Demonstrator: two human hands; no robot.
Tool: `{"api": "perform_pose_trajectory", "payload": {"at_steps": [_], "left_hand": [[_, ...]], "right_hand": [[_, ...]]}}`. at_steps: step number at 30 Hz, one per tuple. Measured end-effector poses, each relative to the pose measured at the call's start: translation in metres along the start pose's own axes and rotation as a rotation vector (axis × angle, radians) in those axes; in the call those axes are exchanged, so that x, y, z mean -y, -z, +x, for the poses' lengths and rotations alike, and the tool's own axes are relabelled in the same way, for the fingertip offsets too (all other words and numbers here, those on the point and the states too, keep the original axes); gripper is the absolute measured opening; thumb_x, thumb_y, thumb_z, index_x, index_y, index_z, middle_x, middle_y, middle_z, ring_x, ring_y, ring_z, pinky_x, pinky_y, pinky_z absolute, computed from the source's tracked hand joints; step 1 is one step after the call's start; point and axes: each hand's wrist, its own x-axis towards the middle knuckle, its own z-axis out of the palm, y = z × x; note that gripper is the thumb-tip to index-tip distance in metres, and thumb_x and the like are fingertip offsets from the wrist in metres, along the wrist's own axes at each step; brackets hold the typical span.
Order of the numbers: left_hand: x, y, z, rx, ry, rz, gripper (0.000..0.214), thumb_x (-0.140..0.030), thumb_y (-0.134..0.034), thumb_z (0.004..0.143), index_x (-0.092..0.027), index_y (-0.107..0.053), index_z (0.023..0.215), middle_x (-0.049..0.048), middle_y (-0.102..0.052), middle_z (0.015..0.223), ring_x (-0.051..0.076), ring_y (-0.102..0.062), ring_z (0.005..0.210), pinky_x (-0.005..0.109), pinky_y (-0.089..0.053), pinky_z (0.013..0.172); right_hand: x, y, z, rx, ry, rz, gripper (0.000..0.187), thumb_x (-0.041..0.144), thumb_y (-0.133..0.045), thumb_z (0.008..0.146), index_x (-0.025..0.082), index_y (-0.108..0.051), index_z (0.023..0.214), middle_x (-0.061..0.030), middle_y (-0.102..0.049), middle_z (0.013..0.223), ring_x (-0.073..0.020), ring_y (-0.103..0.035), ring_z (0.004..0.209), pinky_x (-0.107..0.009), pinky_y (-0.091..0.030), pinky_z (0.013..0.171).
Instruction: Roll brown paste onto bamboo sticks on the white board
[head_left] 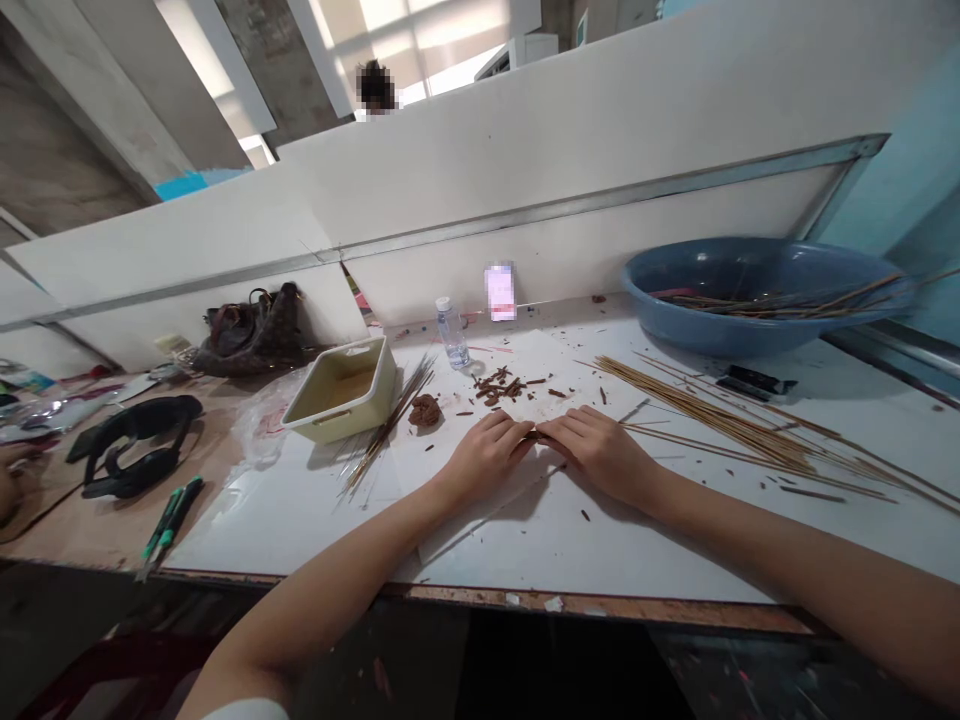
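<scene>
Across the white workbench, a blue basin of thin sticks sits far right, and a fan of loose sticks lies right of the hands, with open surface before the bench's front edge and brown chips beyond the fingers. The left hand and right hand rest palm-down, their fingertips meeting. Together, those 2 hands clench a short brown stick, thin, dark and mostly hidden, just above the bench at their centre.
</scene>
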Motion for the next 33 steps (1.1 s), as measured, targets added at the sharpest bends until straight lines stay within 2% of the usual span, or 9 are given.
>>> {"api": "perform_pose_trajectory", "payload": {"at_steps": [7, 14, 17, 23, 29, 33], "left_hand": [[0.0009, -0.0015, -0.0030, -0.009, -0.008, -0.036, 0.017, -0.020, -0.059, 0.112, -0.019, -0.070, 0.125, 0.0084, -0.079, 0.098, 0.024, -0.072, 0.088, 0.042, -0.064, 0.082], [0.0007, -0.0010, -0.0049, 0.051, -0.039, -0.050, 0.019, -0.018, -0.056, 0.113, -0.017, -0.069, 0.128, 0.0096, -0.079, 0.099, 0.024, -0.072, 0.091, 0.042, -0.065, 0.083], [0.0014, -0.0008, -0.0017, 0.030, 0.016, -0.017, 0.020, -0.021, -0.060, 0.112, -0.017, -0.069, 0.129, 0.0095, -0.079, 0.098, 0.026, -0.074, 0.091, 0.044, -0.066, 0.084], [0.0016, -0.0003, -0.0010, -0.021, 0.013, -0.015, 0.016, -0.020, -0.059, 0.114, -0.018, -0.071, 0.124, 0.0079, -0.080, 0.097, 0.023, -0.073, 0.086, 0.042, -0.065, 0.080], [-0.0042, 0.0017, 0.0016, -0.014, 0.007, -0.027, 0.017, -0.019, -0.058, 0.113, -0.018, -0.070, 0.124, 0.0081, -0.080, 0.097, 0.024, -0.073, 0.085, 0.042, -0.064, 0.078], [-0.0053, 0.0028, 0.0026, 0.009, 0.027, -0.033, 0.018, -0.020, -0.056, 0.114, -0.020, -0.071, 0.122, 0.0072, -0.078, 0.092, 0.023, -0.072, 0.084, 0.042, -0.064, 0.078]], "right_hand": [[0.0005, 0.0031, 0.0002, 0.015, 0.040, -0.009, 0.024, 0.020, -0.050, 0.116, 0.016, -0.071, 0.125, -0.0114, -0.080, 0.103, -0.0275, -0.070, 0.089, -0.043, -0.052, 0.083], [0.0002, 0.0061, 0.0000, 0.042, 0.060, 0.024, 0.023, 0.018, -0.050, 0.114, 0.018, -0.072, 0.120, -0.0105, -0.079, 0.097, -0.0269, -0.067, 0.086, -0.042, -0.051, 0.081], [-0.0038, 0.0042, 0.0005, 0.017, 0.040, -0.011, 0.023, 0.022, -0.049, 0.116, 0.017, -0.071, 0.120, -0.0109, -0.079, 0.097, -0.0272, -0.069, 0.085, -0.042, -0.052, 0.080], [-0.0036, -0.0007, 0.0012, -0.040, 0.031, -0.031, 0.026, 0.030, -0.055, 0.116, 0.015, -0.067, 0.134, -0.0142, -0.082, 0.111, -0.0303, -0.074, 0.095, -0.046, -0.055, 0.085], [0.0020, 0.0033, 0.0029, -0.066, 0.040, 0.025, 0.018, 0.023, -0.056, 0.116, 0.017, -0.070, 0.125, -0.0105, -0.083, 0.104, -0.0274, -0.072, 0.090, -0.044, -0.054, 0.083], [0.0015, 0.0045, 0.0020, -0.055, 0.063, 0.021, 0.021, 0.020, -0.053, 0.116, 0.016, -0.070, 0.129, -0.0105, -0.082, 0.104, -0.0268, -0.070, 0.088, -0.044, -0.053, 0.083]]}}
